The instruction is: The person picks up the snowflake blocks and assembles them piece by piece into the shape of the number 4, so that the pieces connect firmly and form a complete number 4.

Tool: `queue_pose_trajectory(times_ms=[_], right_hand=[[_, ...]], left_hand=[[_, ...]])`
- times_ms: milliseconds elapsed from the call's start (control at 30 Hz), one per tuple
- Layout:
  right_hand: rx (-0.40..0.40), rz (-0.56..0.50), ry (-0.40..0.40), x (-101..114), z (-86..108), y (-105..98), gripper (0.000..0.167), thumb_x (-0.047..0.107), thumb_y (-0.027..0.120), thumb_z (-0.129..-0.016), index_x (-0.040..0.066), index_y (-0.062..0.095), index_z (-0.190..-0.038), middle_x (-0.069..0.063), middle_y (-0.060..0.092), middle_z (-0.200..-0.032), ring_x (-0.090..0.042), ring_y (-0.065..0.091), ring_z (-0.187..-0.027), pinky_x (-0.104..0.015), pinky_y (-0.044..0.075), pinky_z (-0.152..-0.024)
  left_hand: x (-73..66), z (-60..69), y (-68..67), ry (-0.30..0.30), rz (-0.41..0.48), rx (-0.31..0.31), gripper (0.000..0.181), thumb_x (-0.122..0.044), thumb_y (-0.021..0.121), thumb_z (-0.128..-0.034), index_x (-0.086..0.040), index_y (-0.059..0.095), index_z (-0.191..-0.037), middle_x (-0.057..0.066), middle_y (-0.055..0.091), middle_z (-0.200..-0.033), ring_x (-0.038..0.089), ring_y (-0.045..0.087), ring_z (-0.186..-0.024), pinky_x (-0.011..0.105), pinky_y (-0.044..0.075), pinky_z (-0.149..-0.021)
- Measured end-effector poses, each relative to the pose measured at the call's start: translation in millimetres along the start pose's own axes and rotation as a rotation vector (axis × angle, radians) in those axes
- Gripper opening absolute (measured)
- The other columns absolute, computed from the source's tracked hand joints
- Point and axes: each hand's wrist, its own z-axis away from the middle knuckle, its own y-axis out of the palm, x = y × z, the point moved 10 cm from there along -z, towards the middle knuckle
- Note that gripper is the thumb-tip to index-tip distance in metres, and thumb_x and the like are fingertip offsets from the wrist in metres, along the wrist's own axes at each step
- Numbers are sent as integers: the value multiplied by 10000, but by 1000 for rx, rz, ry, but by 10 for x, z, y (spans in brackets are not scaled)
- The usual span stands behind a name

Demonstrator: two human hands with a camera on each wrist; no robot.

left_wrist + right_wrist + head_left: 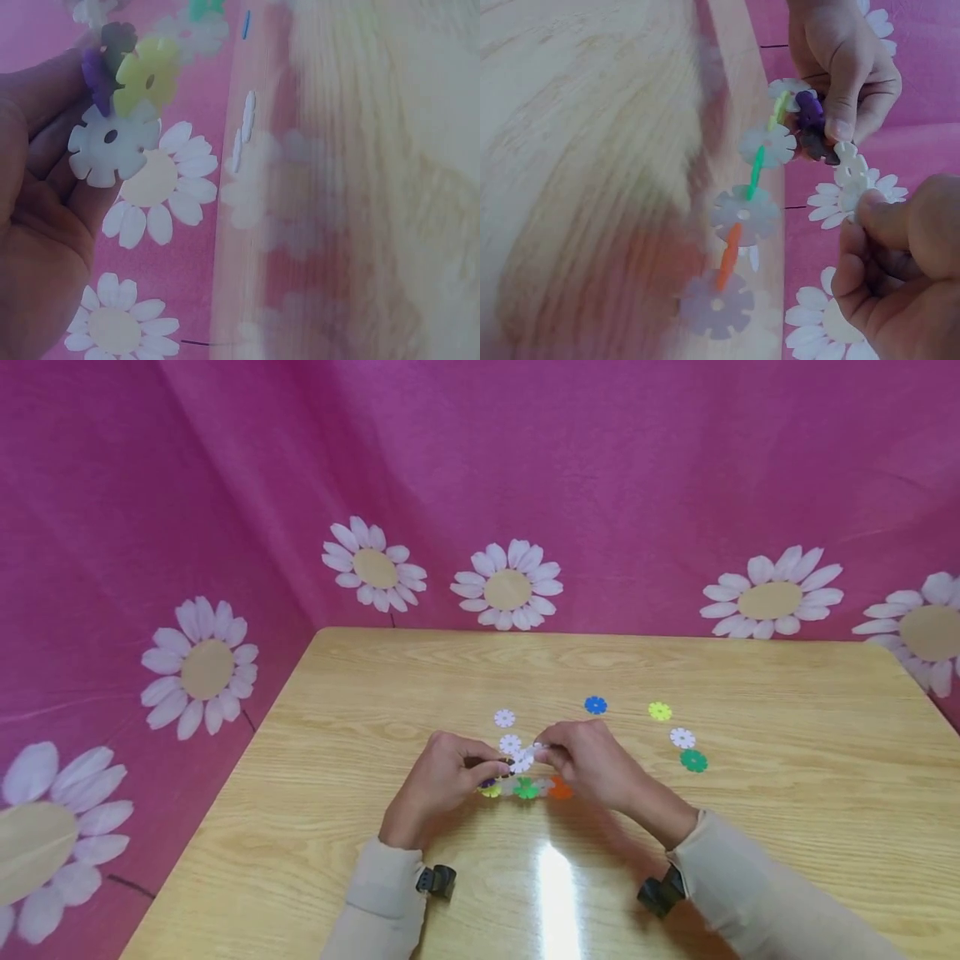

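Note:
Both hands hold a chain of notched, flower-shaped plastic discs above the table. My left hand (438,777) pinches the chain near a black disc (821,148) and a purple disc (810,110). With thumb and fingertips, my right hand (596,764) pinches a white disc (853,193), which touches another white disc (847,159) beside the black one. Whether those two white discs are slotted together cannot be told. From the purple disc the chain runs through yellow (148,81), green (756,172) and orange (729,256) discs with whitish discs between, ending in a whitish disc (717,304).
Loose discs lie on the wooden table (300,827): two white ones just beyond the hands, including one white disc (505,718), then blue (596,705), yellow (660,711), white (682,738) and green (693,761) toward the right. A pink flowered cloth (600,485) borders the table.

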Motion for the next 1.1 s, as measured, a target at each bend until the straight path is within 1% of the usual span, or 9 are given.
queue_pose_trajectory(times_ms=[167,267,367,433,533,733,833,1000,1100], right_hand=[[58,-30,18,-15,-21,-3,44,62,722,-923,23,742,-917,27,654,-772,-67,525,-637,-289,494,-597],[111,-75,57,-67,-12,-10,72,91,718,-932,29,736,-964,53,635,-765,-70,529,-629,-288,492,-583],[143,-86,85,-132,11,-44,148,124,732,-926,9,724,-1018,51,652,-796,-86,574,-677,-303,513,-619],[148,-62,105,-189,31,-76,197,143,745,-917,-1,719,-1050,32,675,-848,-109,607,-745,-319,528,-668],[141,-24,133,-281,50,-131,253,168,754,-909,-11,711,-1083,-17,686,-902,-150,625,-800,-348,528,-697],[113,12,170,-475,75,-211,278,161,760,-900,-26,711,-1101,-130,698,-1006,-183,648,-814,-382,537,-694],[109,27,188,-576,76,-224,280,152,771,-887,-35,711,-1086,-140,703,-1002,-183,651,-804,-398,539,-708],[115,44,213,-712,61,-221,305,153,769,-887,-57,701,-1098,-139,706,-974,-201,641,-809,-424,537,-740],[109,57,217,-781,43,-222,277,145,763,-885,-57,697,-1063,-127,701,-935,-210,633,-791,-428,530,-737]], left_hand=[[14,-1,-1,-10,14,13,83,-160,772,-894,-100,811,-936,-87,728,-827,72,607,-653,268,536,-603],[7,-3,-1,-7,25,19,89,-162,773,-894,-93,810,-936,-88,726,-826,82,606,-657,273,539,-607],[18,3,7,-17,41,29,94,-163,768,-900,-90,810,-944,-86,730,-842,89,629,-680,279,549,-631],[30,7,12,-28,48,33,92,-161,768,-900,-94,810,-946,-90,731,-844,94,643,-692,282,554,-643],[41,11,15,-38,55,31,83,-164,774,-895,-107,811,-942,-101,730,-845,93,652,-700,283,558,-651],[8,5,15,-16,49,26,76,-159,778,-891,-104,810,-932,-84,732,-847,120,656,-697,282,557,-647],[3,4,21,-13,50,28,70,-149,781,-887,-103,809,-931,-74,733,-852,131,661,-697,277,557,-643],[1,13,24,-24,41,26,59,-140,788,-879,-109,810,-924,-80,730,-848,96,647,-693,272,557,-651],[-11,19,32,-26,47,26,62,-141,785,-882,-106,809,-927,-80,732,-851,83,647,-692,277,558,-656]])
